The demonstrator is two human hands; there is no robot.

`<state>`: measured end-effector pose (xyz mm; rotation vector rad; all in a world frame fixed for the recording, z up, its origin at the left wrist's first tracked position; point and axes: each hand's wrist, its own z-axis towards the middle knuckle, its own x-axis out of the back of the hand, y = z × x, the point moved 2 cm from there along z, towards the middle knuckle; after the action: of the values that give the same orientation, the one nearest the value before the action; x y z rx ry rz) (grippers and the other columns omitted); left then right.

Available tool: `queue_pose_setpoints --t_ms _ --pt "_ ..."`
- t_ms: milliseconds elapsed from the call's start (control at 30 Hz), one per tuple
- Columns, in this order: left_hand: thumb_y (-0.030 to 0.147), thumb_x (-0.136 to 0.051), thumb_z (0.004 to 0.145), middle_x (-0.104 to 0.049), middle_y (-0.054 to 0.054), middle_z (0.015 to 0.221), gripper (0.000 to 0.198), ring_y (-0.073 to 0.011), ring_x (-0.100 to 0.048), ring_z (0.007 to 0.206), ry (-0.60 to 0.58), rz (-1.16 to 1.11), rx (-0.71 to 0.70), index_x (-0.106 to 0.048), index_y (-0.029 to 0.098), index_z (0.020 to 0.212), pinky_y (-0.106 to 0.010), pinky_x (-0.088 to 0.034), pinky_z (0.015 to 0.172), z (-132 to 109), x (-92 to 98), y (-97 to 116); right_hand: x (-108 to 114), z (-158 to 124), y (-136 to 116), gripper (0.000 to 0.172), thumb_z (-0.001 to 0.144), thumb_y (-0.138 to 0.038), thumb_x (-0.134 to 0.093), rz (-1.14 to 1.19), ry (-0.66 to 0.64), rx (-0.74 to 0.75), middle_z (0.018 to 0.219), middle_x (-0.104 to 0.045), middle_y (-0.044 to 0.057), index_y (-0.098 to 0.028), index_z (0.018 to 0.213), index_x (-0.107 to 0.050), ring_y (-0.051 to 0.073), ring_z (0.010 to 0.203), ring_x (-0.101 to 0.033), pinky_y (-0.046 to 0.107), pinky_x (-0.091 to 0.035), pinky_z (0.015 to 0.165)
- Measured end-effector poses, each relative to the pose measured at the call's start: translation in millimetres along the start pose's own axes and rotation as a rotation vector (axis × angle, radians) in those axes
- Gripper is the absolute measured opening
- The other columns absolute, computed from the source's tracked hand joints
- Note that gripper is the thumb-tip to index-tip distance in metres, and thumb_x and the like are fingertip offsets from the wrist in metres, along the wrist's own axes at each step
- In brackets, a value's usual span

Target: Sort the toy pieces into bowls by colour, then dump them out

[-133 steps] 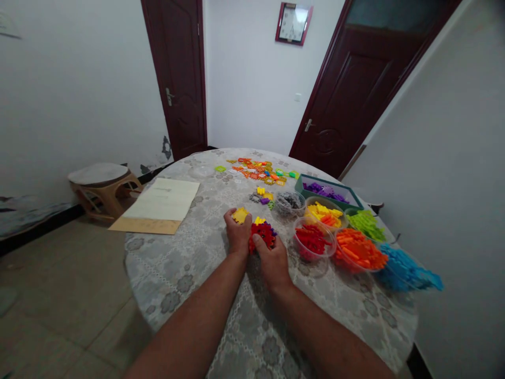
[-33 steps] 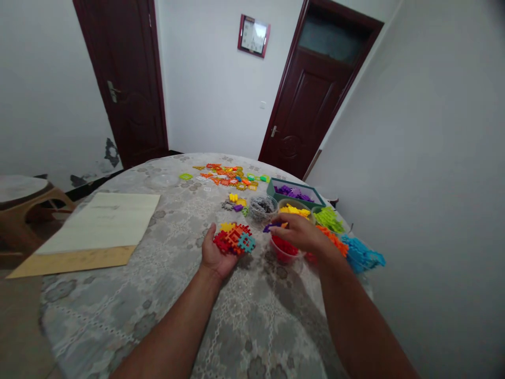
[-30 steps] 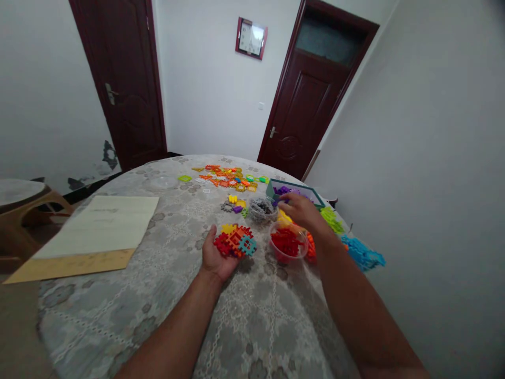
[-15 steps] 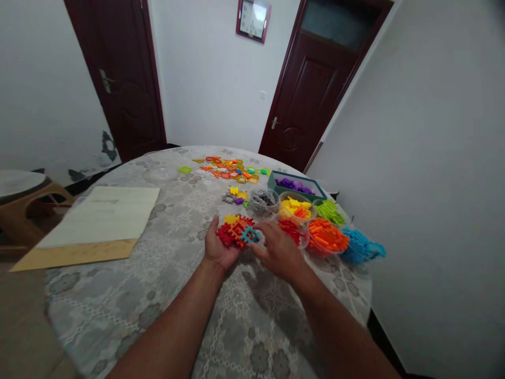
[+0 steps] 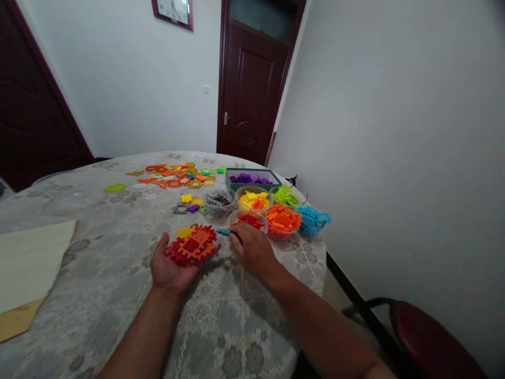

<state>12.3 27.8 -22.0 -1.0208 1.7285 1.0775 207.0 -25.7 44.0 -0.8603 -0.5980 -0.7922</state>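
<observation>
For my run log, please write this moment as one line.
left hand: cradles red-orange block cluster | right hand: pinches teal piece near cluster | red-piece bowl: just beyond right hand

**One round table, well loaded**

I sit at a round table (image 5: pixel 118 295) under a grey lace cloth with a flower pattern. At my far left a cream sheet of card (image 5: pixel 27 258) lies on a brown board (image 5: pixel 11 326). Along the far side spreads a scatter of flat plastic pieces, mostly orange (image 5: pixel 173 176), with a lime-green flat piece (image 5: pixel 115 187) apart on its left. Nearer lies a small cluster of yellow, purple and grey pieces (image 5: pixel 190 202).

To the right stands a teal rectangular box of purple pieces (image 5: pixel 248 177). Packed close before it are clear round tubs:
- grey pieces (image 5: pixel 219 199)
- yellow pieces (image 5: pixel 252 200)
- green pieces (image 5: pixel 284 196)
- red pieces (image 5: pixel 248 219)
- orange pieces (image 5: pixel 282 220)

A heap of blue pieces (image 5: pixel 311 218) sits by the edge. My left hand (image 5: pixel 169 266) and right hand (image 5: pixel 252 252) are low over the cloth, just before the red tub.
</observation>
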Motion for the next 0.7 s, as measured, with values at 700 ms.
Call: queue_pose_setpoints --t_ms 700 --pt "0.049 -0.067 0.094 -0.061 -0.027 0.151 0.073 -0.0503 -0.057 0.14 0.013 0.032 0.002 -0.05 0.019 0.158 -0.084 -0.044 0.102 -1 -1.2 -1 169 -14 201 0.019 0.093 -0.025 -0.064 -0.75 0.113 -0.58 0.11 -0.077 0.011 -0.023 0.105 -0.079 0.022 0.096 -0.069 0.031 -0.048 0.081"
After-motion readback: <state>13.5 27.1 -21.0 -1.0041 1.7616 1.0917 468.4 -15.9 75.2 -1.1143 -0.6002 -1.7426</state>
